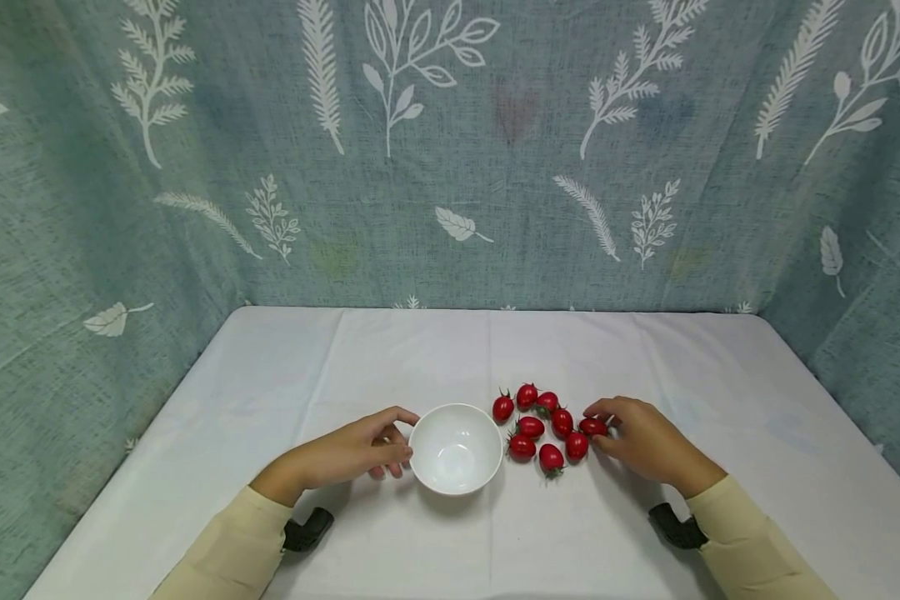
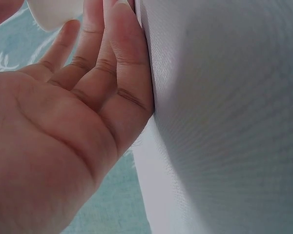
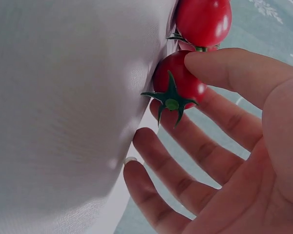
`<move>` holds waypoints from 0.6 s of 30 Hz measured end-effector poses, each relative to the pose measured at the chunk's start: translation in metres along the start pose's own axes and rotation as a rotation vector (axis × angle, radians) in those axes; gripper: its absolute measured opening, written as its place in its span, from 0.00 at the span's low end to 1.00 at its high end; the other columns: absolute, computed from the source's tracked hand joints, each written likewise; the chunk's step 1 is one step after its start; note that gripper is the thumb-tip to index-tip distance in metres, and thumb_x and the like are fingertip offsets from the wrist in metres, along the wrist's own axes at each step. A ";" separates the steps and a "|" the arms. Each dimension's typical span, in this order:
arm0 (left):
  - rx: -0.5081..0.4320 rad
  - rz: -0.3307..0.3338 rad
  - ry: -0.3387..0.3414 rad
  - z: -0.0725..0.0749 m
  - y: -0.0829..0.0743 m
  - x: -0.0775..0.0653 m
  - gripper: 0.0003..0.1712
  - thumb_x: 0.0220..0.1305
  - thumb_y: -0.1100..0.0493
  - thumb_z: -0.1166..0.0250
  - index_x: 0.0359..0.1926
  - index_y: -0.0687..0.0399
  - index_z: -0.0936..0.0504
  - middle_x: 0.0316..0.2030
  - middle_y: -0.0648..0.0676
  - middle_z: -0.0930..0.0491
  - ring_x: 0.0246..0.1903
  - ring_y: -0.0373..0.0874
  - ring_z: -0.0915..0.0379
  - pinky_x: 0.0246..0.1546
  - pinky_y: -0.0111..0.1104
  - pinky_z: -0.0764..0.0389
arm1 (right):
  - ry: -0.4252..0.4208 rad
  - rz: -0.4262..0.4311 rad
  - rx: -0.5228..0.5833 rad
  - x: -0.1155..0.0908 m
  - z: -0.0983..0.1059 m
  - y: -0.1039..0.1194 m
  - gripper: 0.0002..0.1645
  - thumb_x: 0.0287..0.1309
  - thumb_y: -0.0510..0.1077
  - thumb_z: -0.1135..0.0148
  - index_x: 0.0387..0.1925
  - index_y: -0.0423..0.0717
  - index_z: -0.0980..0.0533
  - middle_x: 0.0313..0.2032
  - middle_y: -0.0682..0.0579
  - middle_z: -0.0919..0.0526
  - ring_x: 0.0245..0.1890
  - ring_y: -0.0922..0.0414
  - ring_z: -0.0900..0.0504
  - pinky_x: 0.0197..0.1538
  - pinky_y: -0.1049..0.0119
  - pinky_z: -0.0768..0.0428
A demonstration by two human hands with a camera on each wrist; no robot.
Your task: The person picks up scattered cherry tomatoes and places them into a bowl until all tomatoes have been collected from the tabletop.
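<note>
A white bowl (image 1: pixel 456 450) sits upright on the cloth, its inside showing nothing but white. My left hand (image 1: pixel 367 446) is at the bowl's left side, index fingertip and thumb right at the rim, the other fingers loosely bent below. In the left wrist view, the bowl's edge (image 2: pixel 53 12) shows beyond the fingertips. My right hand (image 1: pixel 636 437) pinches a red cherry tomato (image 3: pixel 178 78) between thumb and fingers, its green stem star facing the wrist. This tomato is the rightmost of a loose cluster of cherry tomatoes (image 1: pixel 551 458), low at the cloth.
Several red cherry tomatoes with green stems lie between the bowl and my right hand, the nearest one (image 1: pixel 503 407) close to the bowl's rim. A white cloth (image 1: pixel 390 350) covers the table. Green leaf-patterned curtains (image 1: pixel 525 208) hang behind it and at both sides.
</note>
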State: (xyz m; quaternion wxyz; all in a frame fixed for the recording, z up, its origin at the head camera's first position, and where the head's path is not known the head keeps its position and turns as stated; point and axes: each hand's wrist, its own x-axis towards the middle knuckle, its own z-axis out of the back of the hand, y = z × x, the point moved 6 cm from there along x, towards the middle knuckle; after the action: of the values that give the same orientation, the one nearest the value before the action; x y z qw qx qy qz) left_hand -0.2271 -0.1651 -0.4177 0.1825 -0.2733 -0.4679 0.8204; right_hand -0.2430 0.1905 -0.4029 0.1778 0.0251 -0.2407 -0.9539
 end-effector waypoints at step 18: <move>0.009 0.001 -0.001 0.000 0.000 0.000 0.27 0.72 0.49 0.40 0.67 0.51 0.34 0.45 0.59 0.21 0.42 0.49 0.19 0.41 0.38 0.21 | -0.022 -0.006 0.008 0.000 0.003 0.001 0.16 0.55 0.38 0.28 0.47 0.44 0.18 0.42 0.52 0.13 0.40 0.54 0.17 0.43 0.58 0.17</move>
State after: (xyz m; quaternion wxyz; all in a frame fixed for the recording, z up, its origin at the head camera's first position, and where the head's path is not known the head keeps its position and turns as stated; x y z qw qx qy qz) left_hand -0.2273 -0.1652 -0.4176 0.1832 -0.2721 -0.4641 0.8228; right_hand -0.2429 0.1912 -0.4000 0.1722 0.0159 -0.2463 -0.9536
